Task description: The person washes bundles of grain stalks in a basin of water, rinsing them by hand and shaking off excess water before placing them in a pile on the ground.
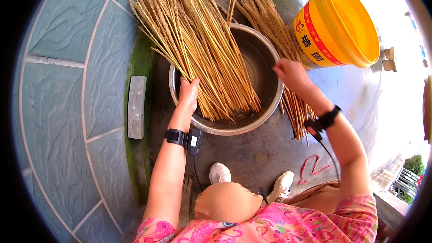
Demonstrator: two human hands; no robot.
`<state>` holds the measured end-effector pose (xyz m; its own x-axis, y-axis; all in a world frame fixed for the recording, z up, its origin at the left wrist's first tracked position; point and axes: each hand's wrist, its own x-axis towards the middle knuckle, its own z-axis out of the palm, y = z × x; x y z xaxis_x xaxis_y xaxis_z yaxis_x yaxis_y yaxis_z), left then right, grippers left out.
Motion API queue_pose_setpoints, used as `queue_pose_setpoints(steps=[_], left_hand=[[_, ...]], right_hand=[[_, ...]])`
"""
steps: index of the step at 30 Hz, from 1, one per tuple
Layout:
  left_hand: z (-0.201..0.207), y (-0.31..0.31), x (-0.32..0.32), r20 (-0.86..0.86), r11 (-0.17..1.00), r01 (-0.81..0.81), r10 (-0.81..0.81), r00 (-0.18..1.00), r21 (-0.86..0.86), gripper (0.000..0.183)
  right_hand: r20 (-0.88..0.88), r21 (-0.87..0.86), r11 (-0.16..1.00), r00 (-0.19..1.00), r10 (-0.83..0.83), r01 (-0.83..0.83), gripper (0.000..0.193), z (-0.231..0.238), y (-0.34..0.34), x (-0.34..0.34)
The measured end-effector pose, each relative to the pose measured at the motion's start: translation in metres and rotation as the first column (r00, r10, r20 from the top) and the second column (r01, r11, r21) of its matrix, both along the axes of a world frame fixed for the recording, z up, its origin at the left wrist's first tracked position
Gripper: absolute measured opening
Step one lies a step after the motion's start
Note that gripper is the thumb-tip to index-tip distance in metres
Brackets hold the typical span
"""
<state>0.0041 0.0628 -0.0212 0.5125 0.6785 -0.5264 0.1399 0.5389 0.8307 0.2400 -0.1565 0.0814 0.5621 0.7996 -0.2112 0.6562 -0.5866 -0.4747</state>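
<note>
A large bundle of dried grass stalks (211, 58) with feathery seed heads lies across a round metal basin (234, 131), its cut ends fanned over the opening. My left hand (188, 93) grips the bundle's left edge, thumb on top and fingers hidden beneath the stalks. Above the basin's right rim, my right hand (290, 73) is closed with its fingers curled in; whether anything small is in it I cannot make out. Just beyond and under that hand, a second bundle of stalks (270, 15) lies on the ground beside the basin.
A yellow bucket (324, 31) with a red band stands at the far right. To the left are a grey block (137, 107) and blue-grey paving (54, 108). A red strip (312, 168) lies on the ground (263, 157) near my right shoe (281, 185).
</note>
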Motion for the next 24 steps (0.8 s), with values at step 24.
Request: queue_pose_setpoints(steps=[24], left_hand=[[0.004,-0.001,0.009,-0.035,1.000,-0.010,0.010,0.999,0.002,0.048]], right_hand=[[-0.079,-0.424,0.905,0.997,-0.001,-0.032,0.065,-0.045,0.058,0.003]])
